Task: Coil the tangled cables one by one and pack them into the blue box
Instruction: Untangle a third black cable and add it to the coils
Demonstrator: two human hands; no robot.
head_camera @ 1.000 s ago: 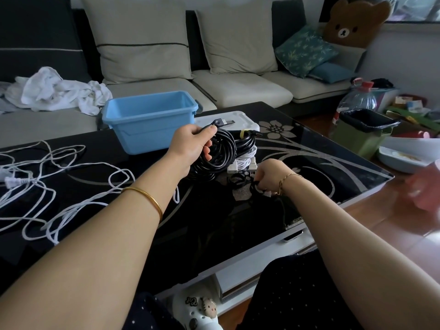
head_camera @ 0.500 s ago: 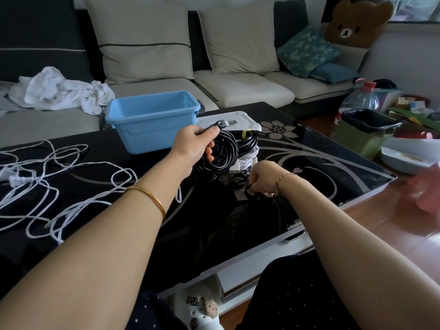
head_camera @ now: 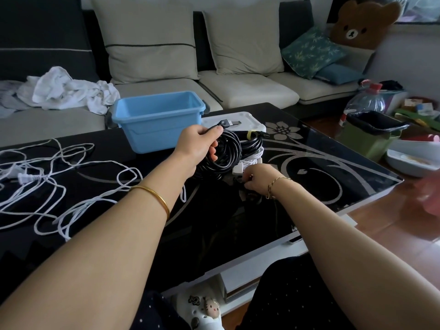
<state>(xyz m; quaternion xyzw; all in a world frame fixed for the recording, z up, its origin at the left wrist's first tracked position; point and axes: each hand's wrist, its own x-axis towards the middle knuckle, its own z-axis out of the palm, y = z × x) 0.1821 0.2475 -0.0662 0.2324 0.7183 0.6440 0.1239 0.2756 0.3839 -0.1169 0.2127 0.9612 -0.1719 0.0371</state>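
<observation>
Your left hand (head_camera: pixel 200 145) grips the black cable coil (head_camera: pixel 225 160) at mid-frame, just below the blue box (head_camera: pixel 157 122), while your right hand (head_camera: pixel 258 178) curls low beside it on something I cannot tell, so a slack grip could let the loops spring apart.

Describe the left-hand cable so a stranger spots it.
On the black glass table, find the blue box. Just right of it, the left hand grips a coiled black cable. The black coil behind wears a yellow tie; the white cable lies loose.

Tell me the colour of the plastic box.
The box is light blue; head view shows it.
</observation>
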